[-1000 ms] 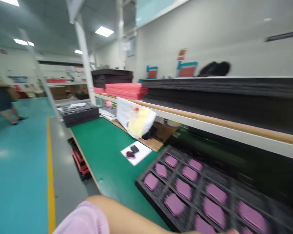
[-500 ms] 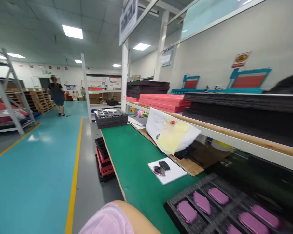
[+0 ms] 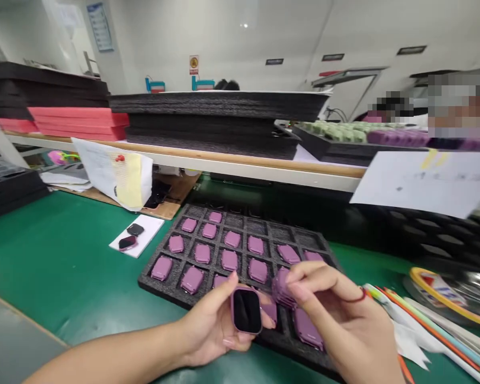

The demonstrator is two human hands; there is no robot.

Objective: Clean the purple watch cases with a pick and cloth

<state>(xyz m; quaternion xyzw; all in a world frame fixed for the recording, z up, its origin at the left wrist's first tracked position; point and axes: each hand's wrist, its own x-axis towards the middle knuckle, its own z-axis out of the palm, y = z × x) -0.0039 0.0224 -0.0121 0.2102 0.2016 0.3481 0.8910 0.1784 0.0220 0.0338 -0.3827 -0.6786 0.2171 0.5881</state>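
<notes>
My left hand is closed around a smartwatch body with a purple frame and a dark screen turned towards me. Another small purple piece shows behind its right edge, partly covered by the fingers. To the right, my right hand pinches a purple watch case between thumb and fingertips, just above the tray; its outline is blurred. Under both hands lies a black foam tray with rows of pockets. Purple watch cases such as this one sit in many pockets, while several back pockets hold nothing.
A white pad with two small dark watch pieces lies left of the tray. At right are a yellow-rimmed bowl and coloured strips. Above runs a shelf edge with foam stacks and a hanging paper sheet.
The view has swung right, from the aisle and a walking person to the bench and tray. Both hands have come into view, holding watch pieces.
</notes>
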